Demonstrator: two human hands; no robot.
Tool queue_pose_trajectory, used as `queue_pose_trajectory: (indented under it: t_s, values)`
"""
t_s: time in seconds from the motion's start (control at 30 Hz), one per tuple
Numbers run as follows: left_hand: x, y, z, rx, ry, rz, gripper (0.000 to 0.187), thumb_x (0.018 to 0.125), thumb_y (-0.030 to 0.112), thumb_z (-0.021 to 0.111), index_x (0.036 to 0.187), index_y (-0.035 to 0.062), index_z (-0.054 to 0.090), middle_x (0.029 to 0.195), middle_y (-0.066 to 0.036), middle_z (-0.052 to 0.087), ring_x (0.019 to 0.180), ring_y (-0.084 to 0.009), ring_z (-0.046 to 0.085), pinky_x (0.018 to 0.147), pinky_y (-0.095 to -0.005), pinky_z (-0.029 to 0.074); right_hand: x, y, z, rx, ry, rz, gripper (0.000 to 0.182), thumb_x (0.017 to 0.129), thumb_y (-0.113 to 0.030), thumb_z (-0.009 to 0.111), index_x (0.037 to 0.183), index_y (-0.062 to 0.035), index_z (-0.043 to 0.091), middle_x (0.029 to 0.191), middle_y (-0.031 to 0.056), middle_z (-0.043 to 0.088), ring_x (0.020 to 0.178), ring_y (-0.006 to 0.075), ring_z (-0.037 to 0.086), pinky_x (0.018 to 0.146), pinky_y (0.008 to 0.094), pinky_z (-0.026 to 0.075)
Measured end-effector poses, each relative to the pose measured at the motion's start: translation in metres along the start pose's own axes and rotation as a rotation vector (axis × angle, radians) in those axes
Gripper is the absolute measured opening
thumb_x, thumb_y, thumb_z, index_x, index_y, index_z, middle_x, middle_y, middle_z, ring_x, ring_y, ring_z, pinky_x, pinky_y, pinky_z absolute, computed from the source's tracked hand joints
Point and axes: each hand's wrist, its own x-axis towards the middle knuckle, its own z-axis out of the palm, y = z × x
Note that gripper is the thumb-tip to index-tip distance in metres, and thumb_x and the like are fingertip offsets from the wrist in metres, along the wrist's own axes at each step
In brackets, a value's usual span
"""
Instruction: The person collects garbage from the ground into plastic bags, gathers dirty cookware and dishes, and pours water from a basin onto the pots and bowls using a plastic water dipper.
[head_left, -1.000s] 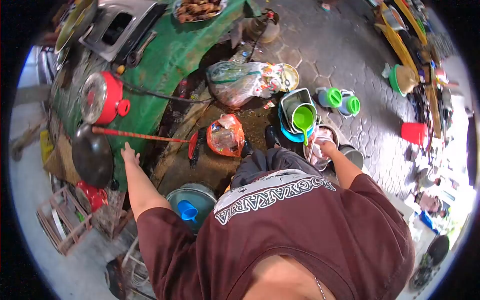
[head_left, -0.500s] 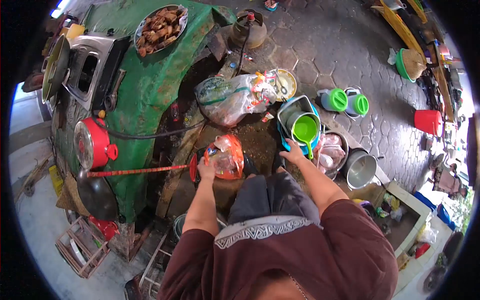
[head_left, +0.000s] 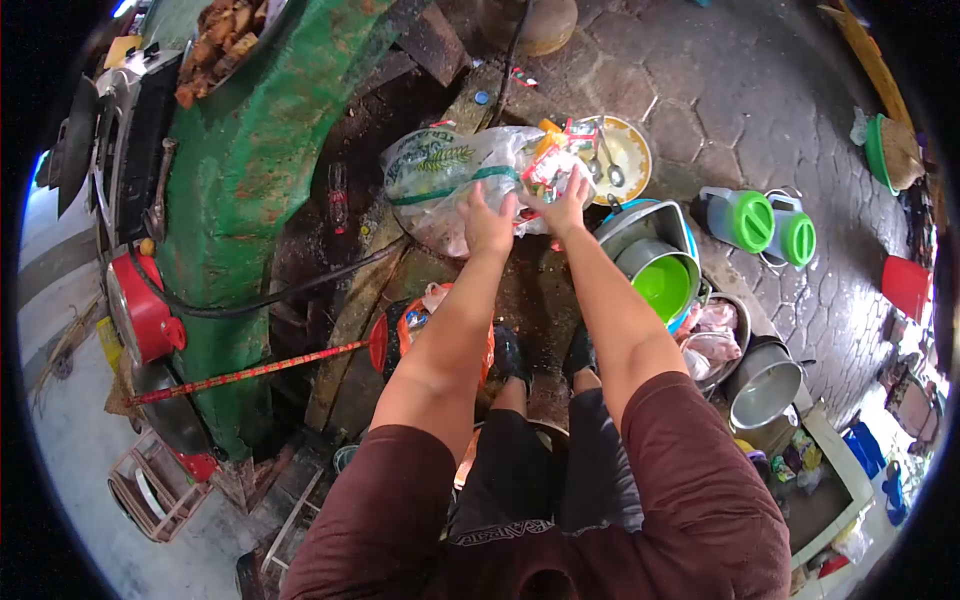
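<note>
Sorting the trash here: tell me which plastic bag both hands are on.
The clear bag with green print, by the yellow plate. The orange bag lies nearer the feet, under the left forearm, untouched.

The person wears a dark maroon T-shirt (head_left: 690, 500) with short sleeves that end above the elbows, pale printed lettering along its front, black shorts (head_left: 550, 470) and dark shoes (head_left: 510, 355). Both forearms and hands are bare.
</note>
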Motion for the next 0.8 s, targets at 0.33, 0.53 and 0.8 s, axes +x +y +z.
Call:
queue_pose_trajectory:
  t_s: [0.33,0.53,0.8]
  values:
    - [0.041,-0.048,0.055,0.023,0.097,-0.017,0.049,0.084,0.032,0.051,0.120,-0.0004,0.043,0.112,-0.022,0.049,0.098,-0.0318,0.051,0.087,-0.0378,0.040,0.081,0.022,0.035,0.310,-0.259,0.066,0.099,0.049,-0.039,0.080,0.132,-0.0205,0.029,0.128,0.0222,0.028,0.120,0.0327,0.033,0.097,0.0417,0.032]
    - [0.024,-0.047,-0.001,-0.848,0.001,-0.311,0.033,0.092,0.030,0.040,0.113,0.0056,0.047,0.102,-0.007,0.054,0.083,-0.0166,0.052,0.075,-0.0315,0.043,0.059,0.016,0.032,0.017,-0.002,-0.081,0.036,0.058,-0.022,0.072,0.092,-0.0152,0.060,0.099,0.0175,0.048,0.094,0.0344,0.050,0.087,0.0389,0.040]
    - [0.002,-0.094,-0.074,-1.195,0.036,-0.382,0.044,0.093,0.040,0.031,0.120,0.0071,0.042,0.114,-0.008,0.052,0.100,-0.0218,0.052,0.081,-0.0410,0.043,-0.033,-0.015,0.072,-0.040,-0.116,-0.509,0.024,0.064,-0.004,0.061,0.087,-0.0100,0.065,0.098,0.0189,0.052,0.090,0.0344,0.053,0.081,0.0396,0.044]
